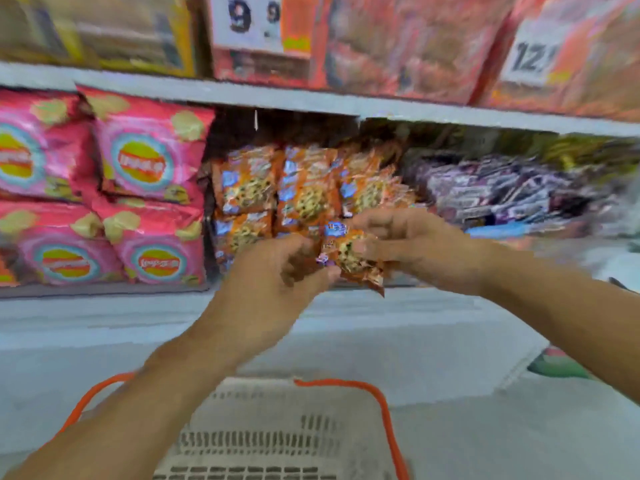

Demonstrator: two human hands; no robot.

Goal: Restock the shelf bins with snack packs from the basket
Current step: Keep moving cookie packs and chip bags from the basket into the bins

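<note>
An orange cookie snack pack is held between both hands in front of the middle shelf. My left hand pinches its left edge with curled fingers. My right hand grips its right side. Just behind it, a shelf section holds several matching orange cookie packs standing in rows. The white plastic basket with orange handles sits low at the bottom centre, under my arms; I cannot see what is inside it. The whole frame is motion-blurred.
Pink chip bags fill the shelf to the left. Purple snack packs lie to the right. The upper shelf carries orange and yellow boxes with price tags. A pale shelf ledge runs below the bins.
</note>
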